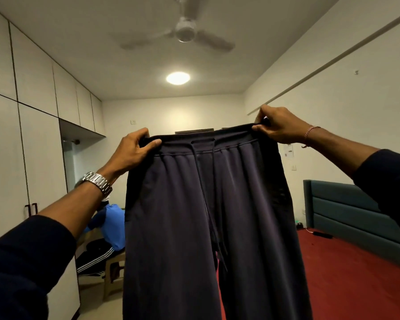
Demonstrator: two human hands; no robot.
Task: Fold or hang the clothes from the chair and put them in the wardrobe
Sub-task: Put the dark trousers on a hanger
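A pair of dark navy track pants (206, 215) hangs full length in front of me, waistband up, drawstring dangling down the middle. My left hand (134, 151) pinches the left end of the waistband, a metal watch on its wrist. My right hand (280, 125) pinches the right end, slightly higher. The legs drop out of view at the bottom edge. The white wardrobe (32, 139) runs along the left wall with its doors closed. Behind the pants at lower left stands a wooden chair (113, 269), with a person in a blue top (112, 225) sitting on it.
A bed with a red cover (356, 273) and a teal padded headboard (346, 211) fills the right side. A dark recess (79, 162) opens beside the wardrobe. A ceiling fan (185, 31) and a round lamp (177, 78) are overhead.
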